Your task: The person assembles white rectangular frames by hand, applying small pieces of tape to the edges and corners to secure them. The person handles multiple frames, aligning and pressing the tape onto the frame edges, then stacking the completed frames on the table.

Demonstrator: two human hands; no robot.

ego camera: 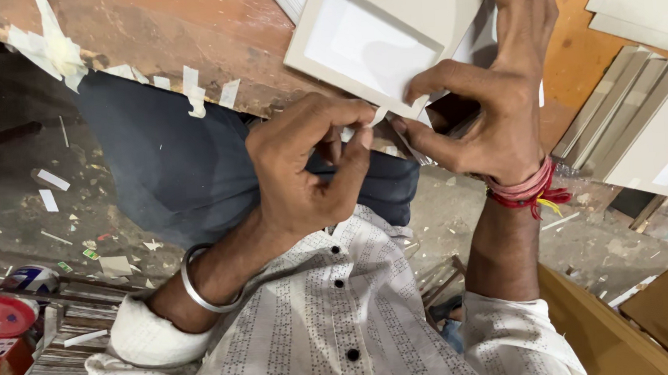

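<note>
Hands meet at the picture's centre, both working one small strip of white tape [378,117]. Left hand [306,166] pinches the strip's lower end between thumb and forefinger, its other fingers curled loosely; a steel bangle [201,288] sits on that wrist. Right hand [499,100], at about two o'clock from the left, grips the strip's other end with thumb and forefinger against the corner of a pale grey panel [386,30] (a framed door-like piece with a recessed white centre), while its remaining fingers spread up over the panel's edge. Red thread [523,191] is wound round the right wrist. The panel rests on an orange-brown worktop [208,25], at twelve o'clock from the hands. More tape scraps [193,88] cling to the worktop's edge at ten o'clock. Similar grey panels [639,115] lie stacked at three o'clock.
</note>
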